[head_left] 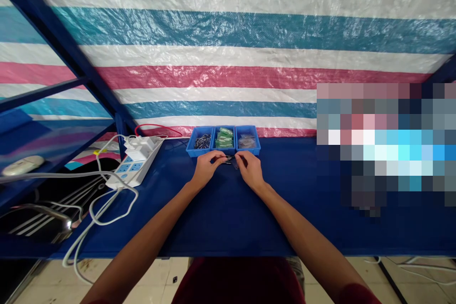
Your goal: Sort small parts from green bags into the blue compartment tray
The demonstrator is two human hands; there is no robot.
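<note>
Three open-topped blue plastic bins stand side by side on the dark blue tabletop (228,221), just beyond our hands. The left bin (195,153) holds a heap of small, slender black-and-silver pieces (203,141), the middle bin (230,150) a stack of flat green packets (224,137), and the right bin (258,147) some thin clear plastic bags (246,141). Close in front of the middle bin, we bring our fingertips near each other. Our left hand (207,165) pinches a few narrow dark-and-silver parts (228,158) between thumb and forefinger, their ends pointing toward the other hand. With our right hand (252,168) we have thumb and forefinger drawn close at a small transparent bag (234,164), which hangs just beside those parts; whether the fingers press firmly on it, or any part sits inside it, we cannot tell. Off to our left, a white power strip with blue sockets (132,169) lies at a slant, a white plug adapter (140,147) seated on its far end. Behind everything we face a red, white and blue striped plastic sheet (221,33).
</note>
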